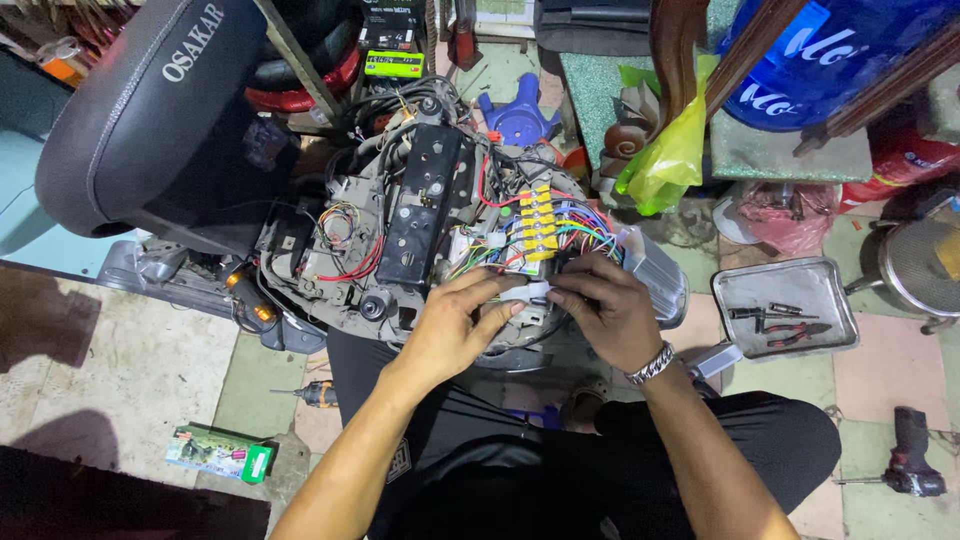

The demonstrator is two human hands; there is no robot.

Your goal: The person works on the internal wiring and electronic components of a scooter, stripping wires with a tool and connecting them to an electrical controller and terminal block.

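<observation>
Near the middle of the frame, the left hand [452,322] and the right hand [606,310] meet over a small white connector [528,292], each pinching one end between fingertips, apparently so the two halves stay lined up. Both hands are closed on it, fingers curled. The connector hangs from the coloured wire bundle [580,228] just below a row of yellow terminal blocks [536,222], inside the opened scooter body [400,240]. The black seat [140,110], upper left, is tipped up, leaving the wiring exposed. At right, a metal tray [790,290] on the floor keeps pliers [795,332] within reach. A cordless drill [912,462] lies lower right.
</observation>
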